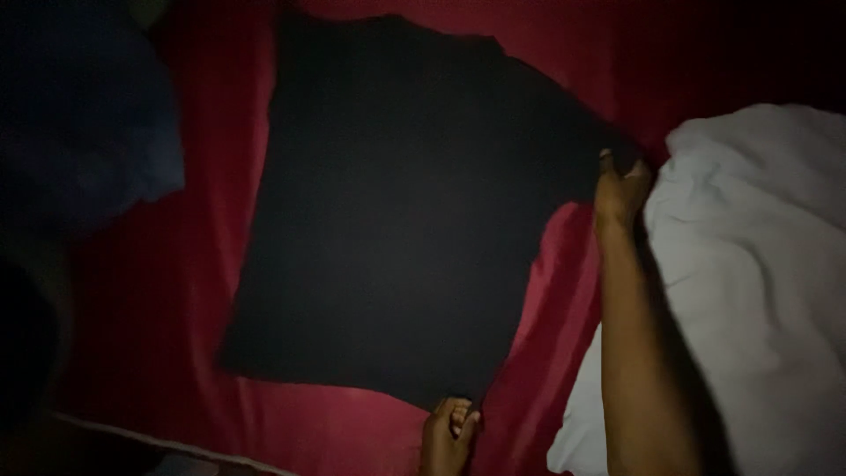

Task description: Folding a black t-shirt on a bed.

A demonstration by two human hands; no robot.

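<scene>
Black t-shirt [397, 203] lies spread flat on the red sheet [159, 300], filling the middle of the bed w/ its hem toward the person and its upper end toward the far side, so the cloth is smooth enough to handle. Right hand [621, 189] is out at the far right corner, at the sleeve tip, fingers curled in and pinching the black cloth, w/ the forearm stretched straight along the sheet; that grip looks to be pulling the sleeve taut and out sideways. Left hand [449, 427] sits at the near bottom-right corner of the shirt, fingers bunched together and nipping the hem edge, prob. pinning that corner so the side of the shirt stays straight betw. the two grips. Light is dim, so exact finger positions are hard to read. Just right of the right arm is a rumpled white cloth [758, 264], touching or nearly touching the arm, pushed aside off the shirt. At far left, well apart from the shirt, a dark blue bundle [88, 141] lies on the sheet.
</scene>
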